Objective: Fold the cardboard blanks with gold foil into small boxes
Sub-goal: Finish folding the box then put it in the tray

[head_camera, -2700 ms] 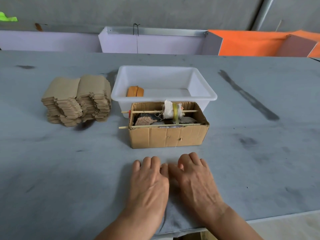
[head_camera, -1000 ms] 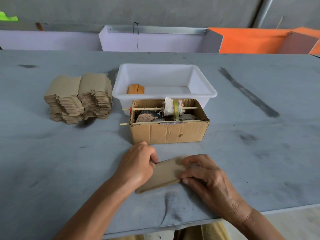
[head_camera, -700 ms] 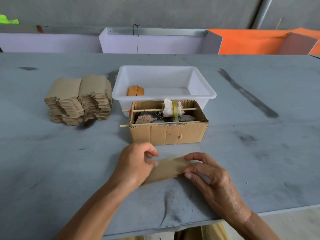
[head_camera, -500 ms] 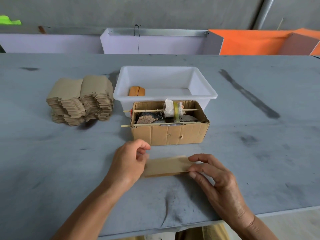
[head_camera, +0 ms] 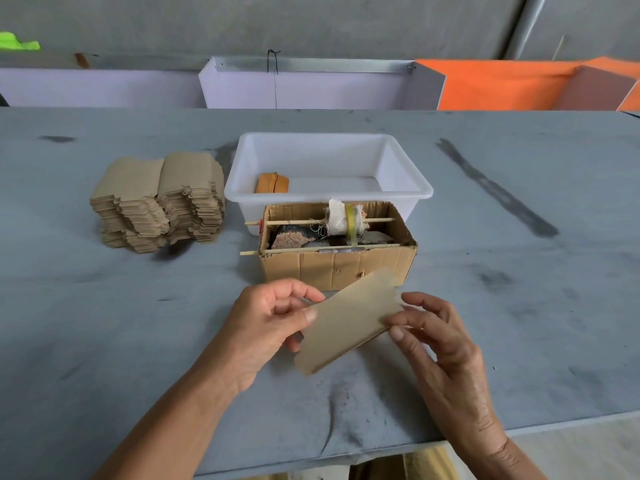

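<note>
Two hands, left (head_camera: 266, 327) and right (head_camera: 440, 337), pinch a tilted blank (head_camera: 348, 322) at its ends, low centre. No writing is readable on it or on the stack (head_camera: 157, 200) at left.

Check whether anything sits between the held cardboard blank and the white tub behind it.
Yes: the open cardboard box stands directly between the blank, pinched by the left hand and right hand, and the white tub.

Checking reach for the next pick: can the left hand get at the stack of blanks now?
Probably not yet: the left hand grips the blank. The stack lies unobstructed.
</note>
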`<state>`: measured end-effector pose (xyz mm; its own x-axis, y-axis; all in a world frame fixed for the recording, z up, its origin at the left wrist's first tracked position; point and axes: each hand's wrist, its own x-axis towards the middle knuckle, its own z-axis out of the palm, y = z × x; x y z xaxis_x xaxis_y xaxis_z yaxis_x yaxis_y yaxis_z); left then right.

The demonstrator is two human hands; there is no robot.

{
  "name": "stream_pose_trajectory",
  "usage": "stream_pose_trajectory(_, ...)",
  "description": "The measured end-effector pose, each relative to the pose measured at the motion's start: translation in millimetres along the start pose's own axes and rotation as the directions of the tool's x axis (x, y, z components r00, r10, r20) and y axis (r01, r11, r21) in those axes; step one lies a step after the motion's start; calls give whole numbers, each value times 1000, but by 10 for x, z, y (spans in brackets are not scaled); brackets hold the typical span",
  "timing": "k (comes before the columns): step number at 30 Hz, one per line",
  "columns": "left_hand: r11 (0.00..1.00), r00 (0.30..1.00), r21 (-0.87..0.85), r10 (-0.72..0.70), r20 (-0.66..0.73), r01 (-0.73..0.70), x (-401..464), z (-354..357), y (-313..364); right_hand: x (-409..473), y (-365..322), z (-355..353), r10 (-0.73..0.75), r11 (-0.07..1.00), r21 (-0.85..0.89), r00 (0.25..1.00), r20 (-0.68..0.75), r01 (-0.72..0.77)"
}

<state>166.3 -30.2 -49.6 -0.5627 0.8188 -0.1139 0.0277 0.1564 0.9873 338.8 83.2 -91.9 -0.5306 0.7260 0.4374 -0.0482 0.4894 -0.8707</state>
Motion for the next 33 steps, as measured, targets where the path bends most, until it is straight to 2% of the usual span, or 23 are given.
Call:
stream_pose_trajectory(4,998,998,-44,50,25,-49,-15,4,19,11,-55,41,131,956,258,990,52,-140)
stream_pose_trajectory(9,994,994,-57,90,-64,-93,0,-7,-4,17,-86,56,242,909,326,965,96,-261)
stream_pose_trajectory(12,984,982,76,170,-78,-164,1,4,-5,8,-102,96,301,884,351,951,76,-308)
stream_pose_trajectory(15,926,959,291,273,-73,-242,-27,27,9,8,-153,159,359,839,414,931,70,-355)
stream_pose_trajectory(17,884,945,390,315,-87,-258,-57,61,27,17,-185,218,387,841,396,921,33,-368)
stream_pose_trajectory(23,841,918,435,389,-76,-321,-74,171,6,50,-212,377,433,868,320,894,-118,-379)
stream_pose_trajectory(25,786,890,499,451,-63,-363,-72,177,-2,68,-225,399,462,850,343,879,-120,-400)
stream_pose_trajectory(29,553,793,671,603,86,-493,-64,127,-2,83,-259,392,529,775,437,847,-53,-456)
stream_pose_trajectory(33,384,747,742,623,232,-550,-60,67,-34,80,-318,335,544,730,483,839,18,-484)
